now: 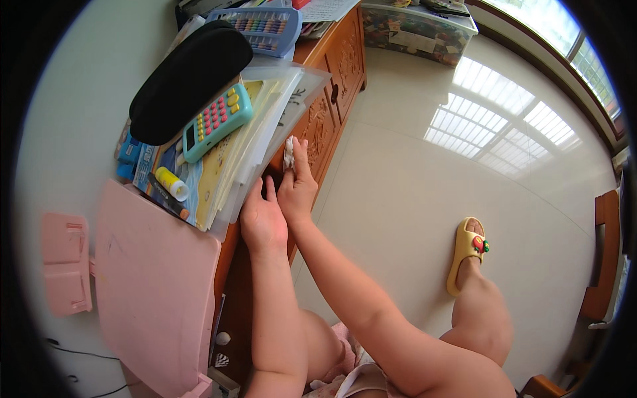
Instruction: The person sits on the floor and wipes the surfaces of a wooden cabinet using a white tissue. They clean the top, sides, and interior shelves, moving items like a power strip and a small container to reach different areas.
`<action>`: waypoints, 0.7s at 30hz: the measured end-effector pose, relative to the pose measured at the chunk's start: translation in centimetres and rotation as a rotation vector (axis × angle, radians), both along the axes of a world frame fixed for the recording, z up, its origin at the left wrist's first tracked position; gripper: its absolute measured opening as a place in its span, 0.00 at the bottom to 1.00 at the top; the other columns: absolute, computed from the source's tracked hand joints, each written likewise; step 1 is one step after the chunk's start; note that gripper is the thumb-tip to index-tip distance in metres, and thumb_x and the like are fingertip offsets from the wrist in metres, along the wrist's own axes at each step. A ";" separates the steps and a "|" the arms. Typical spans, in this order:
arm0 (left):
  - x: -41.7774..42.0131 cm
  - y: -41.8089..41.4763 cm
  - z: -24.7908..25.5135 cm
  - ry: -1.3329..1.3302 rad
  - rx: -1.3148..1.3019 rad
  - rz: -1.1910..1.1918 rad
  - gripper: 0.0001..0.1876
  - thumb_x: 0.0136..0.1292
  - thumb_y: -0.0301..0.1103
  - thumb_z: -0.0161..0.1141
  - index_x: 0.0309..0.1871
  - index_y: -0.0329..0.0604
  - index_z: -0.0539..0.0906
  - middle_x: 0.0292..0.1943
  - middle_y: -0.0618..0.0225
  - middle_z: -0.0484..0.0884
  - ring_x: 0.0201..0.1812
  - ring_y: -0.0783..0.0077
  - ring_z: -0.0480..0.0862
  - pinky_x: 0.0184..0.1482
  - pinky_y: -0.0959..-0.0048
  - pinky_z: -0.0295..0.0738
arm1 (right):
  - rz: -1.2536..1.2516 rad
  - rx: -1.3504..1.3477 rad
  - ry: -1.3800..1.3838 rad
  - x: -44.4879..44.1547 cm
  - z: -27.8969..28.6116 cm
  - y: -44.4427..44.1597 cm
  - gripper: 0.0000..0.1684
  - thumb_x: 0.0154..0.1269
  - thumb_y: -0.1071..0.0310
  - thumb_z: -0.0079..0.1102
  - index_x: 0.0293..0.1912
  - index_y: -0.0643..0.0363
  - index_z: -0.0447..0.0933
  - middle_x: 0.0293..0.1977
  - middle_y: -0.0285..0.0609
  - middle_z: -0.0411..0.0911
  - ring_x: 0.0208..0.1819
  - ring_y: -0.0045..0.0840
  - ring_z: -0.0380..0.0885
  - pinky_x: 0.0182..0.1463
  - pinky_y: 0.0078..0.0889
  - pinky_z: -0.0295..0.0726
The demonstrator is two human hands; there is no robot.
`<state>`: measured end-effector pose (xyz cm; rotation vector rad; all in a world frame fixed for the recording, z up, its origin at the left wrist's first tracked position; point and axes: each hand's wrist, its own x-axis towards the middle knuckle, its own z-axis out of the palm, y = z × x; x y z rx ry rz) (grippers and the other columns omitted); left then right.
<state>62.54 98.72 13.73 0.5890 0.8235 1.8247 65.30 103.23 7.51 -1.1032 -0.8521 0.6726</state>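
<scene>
My right hand holds a crumpled white tissue or cloth between its fingers, close to the carved front of a wooden cabinet. Just left of it, my left hand has its palm turned up and bare, thumb apart from the fingers. Its fingertips reach the edge of a stack of clear plastic folders and are partly hidden there. On the stack lie a teal toy-like calculator with pink and yellow buttons, a black case, a yellow glue stick and a dark marker.
A pink plastic board stands at the near left, beside a pink book rest. Behind the folders is a blue bead abacus. A clear storage bin sits on the tiled floor. Wooden furniture edges the right.
</scene>
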 end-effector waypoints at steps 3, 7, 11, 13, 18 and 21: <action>-0.1 0.1 -1.0 -0.084 0.008 0.009 0.25 0.64 0.27 0.55 0.65 0.39 0.68 0.65 0.66 0.67 0.69 0.71 0.61 0.74 0.58 0.44 | -0.018 -0.141 0.072 0.5 -2.1 1.2 0.28 0.69 0.79 0.44 0.65 0.49 0.68 0.67 0.52 0.62 0.69 0.36 0.62 0.67 0.28 0.65; 0.8 0.0 -0.2 -0.070 0.041 0.068 0.21 0.62 0.28 0.57 0.60 0.42 0.72 0.61 0.67 0.70 0.66 0.65 0.62 0.73 0.54 0.50 | -0.084 -0.393 0.136 1.7 -3.6 3.9 0.25 0.68 0.76 0.44 0.64 0.57 0.69 0.66 0.51 0.64 0.67 0.36 0.66 0.66 0.28 0.66; 0.7 0.3 -0.3 -0.084 0.100 0.099 0.24 0.60 0.28 0.56 0.61 0.43 0.72 0.64 0.66 0.68 0.67 0.62 0.61 0.73 0.51 0.50 | 0.046 -0.500 0.185 3.4 -3.1 5.9 0.28 0.67 0.75 0.44 0.66 0.51 0.66 0.67 0.58 0.60 0.68 0.42 0.63 0.67 0.32 0.65; 1.4 0.6 0.0 -0.100 0.063 0.160 0.26 0.59 0.29 0.55 0.63 0.40 0.70 0.63 0.65 0.69 0.67 0.64 0.62 0.73 0.54 0.48 | 0.075 -0.347 0.184 3.0 -2.0 6.1 0.29 0.69 0.72 0.45 0.69 0.52 0.61 0.69 0.59 0.55 0.73 0.40 0.54 0.70 0.29 0.59; 2.4 1.3 0.7 -0.088 0.014 0.255 0.26 0.59 0.32 0.54 0.62 0.39 0.70 0.63 0.65 0.69 0.66 0.63 0.63 0.72 0.56 0.50 | 0.205 -0.105 0.215 3.6 2.5 5.9 0.28 0.72 0.69 0.49 0.70 0.52 0.61 0.72 0.58 0.50 0.75 0.43 0.44 0.72 0.32 0.52; 2.4 1.5 0.4 -0.078 -0.007 0.285 0.25 0.60 0.34 0.54 0.61 0.38 0.71 0.63 0.65 0.69 0.66 0.62 0.63 0.71 0.57 0.51 | 0.193 0.019 0.150 4.5 3.0 7.2 0.28 0.71 0.75 0.49 0.69 0.52 0.63 0.71 0.59 0.50 0.74 0.45 0.46 0.73 0.36 0.53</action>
